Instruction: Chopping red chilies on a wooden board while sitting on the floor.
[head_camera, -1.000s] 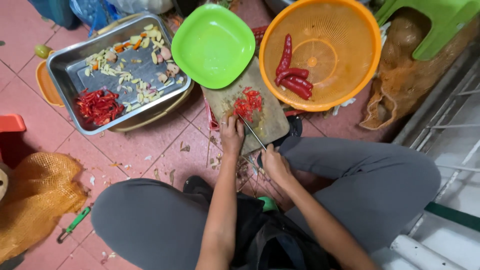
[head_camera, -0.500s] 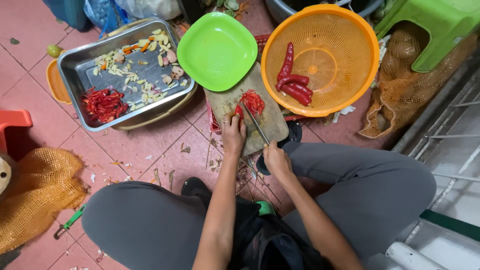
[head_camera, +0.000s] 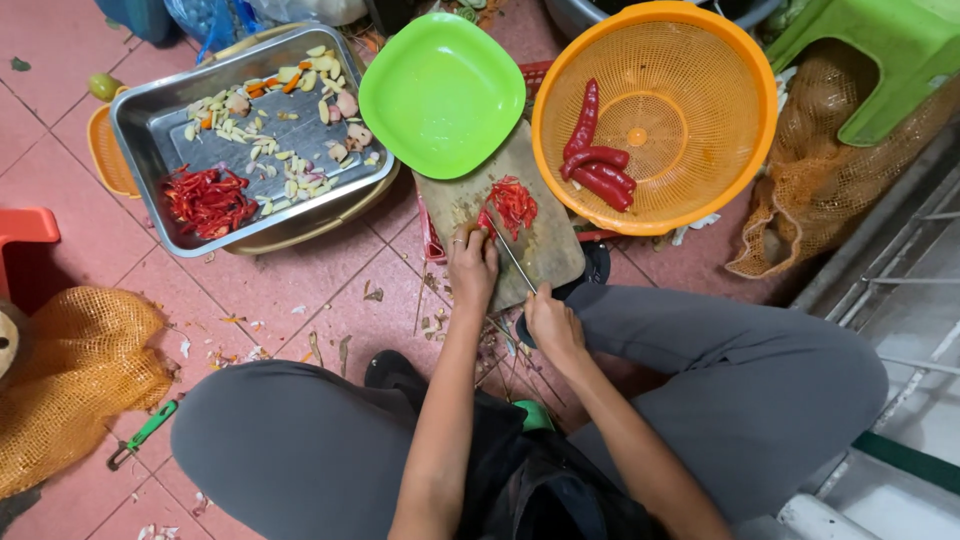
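The person sits on the tiled floor with a wooden cutting board in front of the knees. The right hand is closed around the handle of a knife, and the thin blade points away from the body toward a small heap of sliced red chili near the middle of the board. The left hand rests at the near left edge of the board, its fingers curled down just beside the chili heap; it seems to press on a piece there, but the view is too small to be sure.

At the far edge of the board a green plastic plate overlaps its corner. To the right, touching the board, stands an orange colander with several whole red chilies inside. To the left a metal tray holds cut red chili in its near corner and pale chopped pieces over the rest. An orange mesh sack lies on the floor at the left, with a green-handled peeler beside it.
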